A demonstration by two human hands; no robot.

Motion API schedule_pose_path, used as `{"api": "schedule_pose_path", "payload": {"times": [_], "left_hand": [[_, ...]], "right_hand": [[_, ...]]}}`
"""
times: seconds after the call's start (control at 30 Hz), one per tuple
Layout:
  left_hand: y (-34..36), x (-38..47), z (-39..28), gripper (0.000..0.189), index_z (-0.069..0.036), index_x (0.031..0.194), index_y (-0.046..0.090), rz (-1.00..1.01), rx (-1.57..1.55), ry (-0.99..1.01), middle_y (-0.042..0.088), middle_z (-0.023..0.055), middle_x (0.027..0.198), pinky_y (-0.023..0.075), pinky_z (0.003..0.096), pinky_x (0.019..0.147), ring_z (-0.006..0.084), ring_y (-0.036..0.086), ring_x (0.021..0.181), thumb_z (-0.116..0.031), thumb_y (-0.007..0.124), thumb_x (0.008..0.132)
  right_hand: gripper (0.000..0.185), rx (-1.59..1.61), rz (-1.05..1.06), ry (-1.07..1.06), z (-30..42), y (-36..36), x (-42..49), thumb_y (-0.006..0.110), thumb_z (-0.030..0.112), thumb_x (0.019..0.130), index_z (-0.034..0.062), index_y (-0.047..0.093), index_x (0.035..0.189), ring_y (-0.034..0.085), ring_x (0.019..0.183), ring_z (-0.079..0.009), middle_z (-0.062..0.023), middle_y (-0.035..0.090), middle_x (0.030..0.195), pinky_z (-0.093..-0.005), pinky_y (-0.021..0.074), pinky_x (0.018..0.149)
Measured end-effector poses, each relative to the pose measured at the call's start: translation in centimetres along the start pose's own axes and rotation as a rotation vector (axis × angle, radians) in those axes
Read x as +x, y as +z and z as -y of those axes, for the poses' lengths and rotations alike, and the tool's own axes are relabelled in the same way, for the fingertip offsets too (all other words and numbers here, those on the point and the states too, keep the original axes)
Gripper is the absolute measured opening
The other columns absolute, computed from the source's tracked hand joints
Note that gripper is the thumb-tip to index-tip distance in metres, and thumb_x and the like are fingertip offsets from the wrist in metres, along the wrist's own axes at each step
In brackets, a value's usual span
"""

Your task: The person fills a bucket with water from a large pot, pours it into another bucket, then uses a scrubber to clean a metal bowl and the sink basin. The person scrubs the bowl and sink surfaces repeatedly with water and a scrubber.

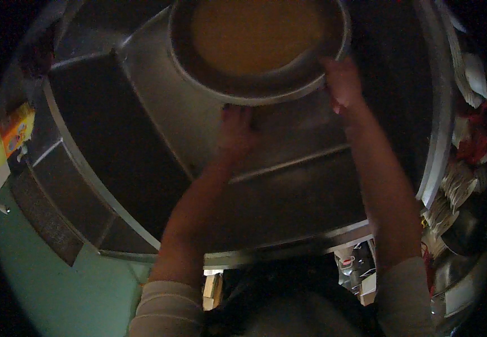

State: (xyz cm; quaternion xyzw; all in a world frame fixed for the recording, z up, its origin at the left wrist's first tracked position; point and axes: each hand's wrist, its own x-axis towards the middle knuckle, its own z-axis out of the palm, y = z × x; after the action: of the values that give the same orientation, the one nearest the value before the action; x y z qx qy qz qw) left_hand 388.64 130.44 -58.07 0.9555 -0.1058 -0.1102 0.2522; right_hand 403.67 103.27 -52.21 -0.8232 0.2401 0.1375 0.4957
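Note:
Before me is a large round metal basin [243, 92] with a pale rim and a dark inner wall. Its middle is a flat orange-brown area [258, 36]; whether that is contents or the bottom I cannot tell. My right hand [344, 82] grips the rim at its right side, the fingers curled over the edge. Just below the near rim, my left hand [237, 132] has its fingers pointing towards the basin, and their tips are dark and blurred. Whether they touch the basin's wall or only the metal surface [163, 92] around it is unclear.
Dark metal panels [100, 126] with bright raised seams surround the basin. A light metal edge [285, 248] curves along the near side. Stacked, partly red items [471, 139] crowd the far right. At left are a yellow-orange package [18, 128] and a green surface [58, 290].

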Motion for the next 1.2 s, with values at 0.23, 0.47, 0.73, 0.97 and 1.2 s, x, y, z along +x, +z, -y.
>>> {"api": "schedule_pose_path", "payload": {"times": [0.23,0.47,0.73,0.97,1.2], "left_hand": [[7.7,2.6,-6.7,0.059,-0.007,0.143,0.055,0.019,0.000,0.449,0.050,0.0223,0.151,0.0338,0.0590,0.119,0.0436,0.044,0.142,-0.032,0.066,0.091],[12.4,9.1,-16.6,0.054,-0.008,0.140,0.058,0.217,-0.289,0.414,0.052,0.0188,0.150,0.0361,0.0572,0.117,0.0398,0.047,0.140,-0.033,0.065,0.093],[5.4,7.5,-8.6,0.049,-0.009,0.138,0.060,0.103,-0.035,0.404,0.054,0.0165,0.150,0.0374,0.0557,0.115,0.0371,0.048,0.139,-0.034,0.061,0.096],[9.5,3.0,-9.7,0.045,-0.011,0.138,0.060,0.123,-0.137,0.383,0.053,0.0170,0.150,0.0368,0.0553,0.115,0.0372,0.048,0.139,-0.035,0.056,0.101],[3.9,-2.3,2.4,0.046,-0.013,0.141,0.058,0.047,0.350,0.314,0.048,0.0153,0.155,0.0348,0.0538,0.119,0.0348,0.045,0.142,-0.033,0.054,0.101]], "right_hand": [[0.042,0.111,0.222,0.266,-0.3,-1.1,-0.2,0.065,0.026,0.097,0.0062,0.055,0.132,0.066,0.066,-0.0184,-0.0088,0.071,0.096,-0.0340,0.0513,0.050],[0.046,0.342,0.220,0.158,2.5,-1.7,0.0,0.065,0.028,0.097,0.0060,0.054,0.136,0.070,0.084,-0.0208,-0.0085,0.072,0.108,-0.0379,0.0579,0.065],[0.045,0.326,0.222,0.156,1.8,-2.4,-0.1,0.066,0.029,0.098,0.0054,0.056,0.135,0.070,0.084,-0.0218,-0.0088,0.072,0.113,-0.0371,0.0563,0.066],[0.041,0.338,0.237,0.248,2.2,-2.1,0.5,0.065,0.027,0.099,0.0065,0.058,0.134,0.070,0.084,-0.0200,-0.0092,0.072,0.110,-0.0333,0.0562,0.061],[0.042,0.191,0.289,0.358,1.8,-2.5,-0.5,0.065,0.030,0.098,0.0047,0.061,0.132,0.072,0.092,-0.0226,-0.0103,0.074,0.110,-0.0372,0.0587,0.068]]}}
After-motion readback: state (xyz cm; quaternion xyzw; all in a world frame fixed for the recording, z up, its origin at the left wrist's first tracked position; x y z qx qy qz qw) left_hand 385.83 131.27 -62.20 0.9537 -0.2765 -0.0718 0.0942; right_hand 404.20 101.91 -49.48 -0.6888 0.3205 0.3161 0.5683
